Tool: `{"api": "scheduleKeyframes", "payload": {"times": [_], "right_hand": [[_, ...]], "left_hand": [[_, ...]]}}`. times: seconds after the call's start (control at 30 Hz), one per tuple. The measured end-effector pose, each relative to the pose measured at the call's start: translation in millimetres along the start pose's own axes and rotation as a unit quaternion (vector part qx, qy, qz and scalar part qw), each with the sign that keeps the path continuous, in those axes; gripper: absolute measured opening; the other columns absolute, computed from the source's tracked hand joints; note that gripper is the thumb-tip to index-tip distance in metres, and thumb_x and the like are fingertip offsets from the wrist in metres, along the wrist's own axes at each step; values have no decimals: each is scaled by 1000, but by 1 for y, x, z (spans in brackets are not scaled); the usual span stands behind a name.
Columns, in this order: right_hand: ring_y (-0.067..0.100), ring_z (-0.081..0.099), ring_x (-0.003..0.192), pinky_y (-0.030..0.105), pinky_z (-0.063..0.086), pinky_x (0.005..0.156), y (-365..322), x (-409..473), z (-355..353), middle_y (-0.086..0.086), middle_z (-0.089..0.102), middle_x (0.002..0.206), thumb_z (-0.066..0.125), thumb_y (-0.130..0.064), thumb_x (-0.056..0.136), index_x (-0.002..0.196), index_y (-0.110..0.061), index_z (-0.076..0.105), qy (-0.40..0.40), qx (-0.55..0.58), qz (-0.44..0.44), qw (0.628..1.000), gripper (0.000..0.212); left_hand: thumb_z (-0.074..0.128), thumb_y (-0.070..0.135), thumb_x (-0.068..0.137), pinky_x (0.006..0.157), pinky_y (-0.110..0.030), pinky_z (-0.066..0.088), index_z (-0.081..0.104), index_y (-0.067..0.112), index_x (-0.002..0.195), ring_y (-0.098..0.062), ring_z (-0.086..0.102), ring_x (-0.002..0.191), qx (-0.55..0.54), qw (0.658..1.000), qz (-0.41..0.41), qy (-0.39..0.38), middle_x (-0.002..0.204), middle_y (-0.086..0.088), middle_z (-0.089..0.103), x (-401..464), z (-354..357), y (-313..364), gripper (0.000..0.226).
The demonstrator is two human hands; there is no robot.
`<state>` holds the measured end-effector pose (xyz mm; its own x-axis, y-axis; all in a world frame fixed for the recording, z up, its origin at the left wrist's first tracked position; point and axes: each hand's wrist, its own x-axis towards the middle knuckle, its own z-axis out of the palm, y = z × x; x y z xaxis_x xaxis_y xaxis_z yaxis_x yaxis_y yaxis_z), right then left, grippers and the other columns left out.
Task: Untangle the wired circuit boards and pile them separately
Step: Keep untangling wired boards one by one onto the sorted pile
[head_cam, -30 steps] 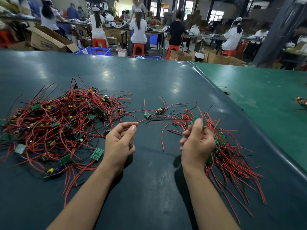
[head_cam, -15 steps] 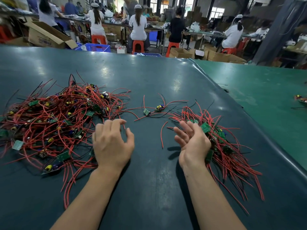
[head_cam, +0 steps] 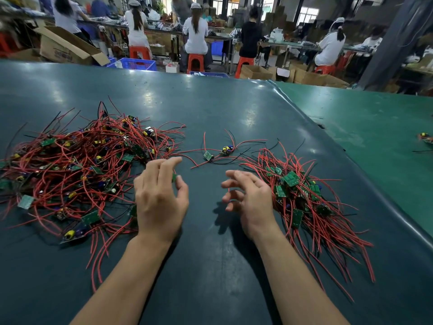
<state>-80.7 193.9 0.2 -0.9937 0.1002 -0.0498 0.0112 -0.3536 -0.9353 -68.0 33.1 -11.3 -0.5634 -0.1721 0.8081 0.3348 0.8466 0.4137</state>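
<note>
Left hand [head_cam: 159, 200] hovers at right edge of tangle [head_cam: 77, 167], fingers loosely curled, grip unclear. Right hand [head_cam: 250, 200] empty, relaxed, beside sorted pile [head_cam: 304, 202]. Two loose boards [head_cam: 218, 153] far-centre. Risk: snagged wires drag neighbouring boards, remixing piles.

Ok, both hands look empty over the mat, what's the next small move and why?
Probably reach the left hand down into the near edge of the tangled pile and pinch one board. Neither it nor the right hand holds anything, the sorted pile lies beside the right hand, and the left fingers already hover at the tangle's edge.
</note>
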Motion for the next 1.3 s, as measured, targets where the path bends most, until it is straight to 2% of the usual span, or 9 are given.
{"api": "scheduleKeyframes", "payload": {"times": [0.17,0.33,0.4,0.53,0.7,0.83,0.97,1.1,1.3], "right_hand": [[15,59,55,21,45,41,8,-7,7,3,67,76,62,-41,86,86,-18,73,-173,-26,48,983,25],[10,60,51,20,45,42,7,-4,4,2,67,68,62,-14,92,83,-14,69,-92,17,-7,996,11],[11,63,52,21,48,43,4,-2,3,4,69,75,59,-4,93,89,-12,64,-53,27,-21,998,11],[16,68,57,22,49,41,1,-2,2,6,74,85,55,-1,96,91,-13,58,-23,15,-41,999,13],[14,71,90,24,52,48,5,-5,4,5,76,103,55,-4,96,90,-14,60,-77,-18,-51,996,13],[8,68,85,24,53,53,7,-3,4,-6,75,94,64,1,89,90,-15,67,-80,-32,-74,994,16],[10,68,87,24,54,60,7,-4,3,-5,73,100,64,8,86,89,-14,72,-124,-40,-75,989,24],[23,70,91,31,56,74,8,-4,2,5,72,105,60,14,84,83,-13,76,-147,-47,-87,984,31],[14,65,59,21,47,42,5,-3,1,9,74,86,55,-12,98,85,-13,75,-95,-34,35,994,24]], "left_hand": [[66,0,86,87,-39,52,55,12,122,-31,62,94,-154,972,176,-26,111,-8,59,-8,5,12,39],[66,10,89,92,-40,47,72,6,104,-30,63,103,-137,964,222,-60,107,-8,68,-8,12,15,17],[68,12,87,80,-40,49,73,6,93,-28,63,88,-139,964,223,-48,94,-5,69,-10,12,15,10],[65,29,89,56,-25,45,70,11,76,-10,52,56,-197,968,60,-142,67,9,63,-15,11,17,22],[58,51,91,55,-25,47,69,28,78,-8,60,55,-239,942,-146,-186,62,9,65,-8,10,15,29],[64,35,86,46,-25,50,70,22,87,-12,62,48,-367,878,-243,-188,72,2,71,-5,8,17,14],[68,6,88,53,-22,53,67,13,94,-10,66,62,-412,856,-263,-170,82,5,72,-1,8,13,10],[58,-1,92,59,-21,54,67,11,93,-11,66,64,-492,789,-327,-171,76,1,72,1,9,14,15],[57,5,86,62,-25,56,67,1,98,-17,67,61,-610,657,-410,-171,83,-13,73,7,9,14,16]]}}
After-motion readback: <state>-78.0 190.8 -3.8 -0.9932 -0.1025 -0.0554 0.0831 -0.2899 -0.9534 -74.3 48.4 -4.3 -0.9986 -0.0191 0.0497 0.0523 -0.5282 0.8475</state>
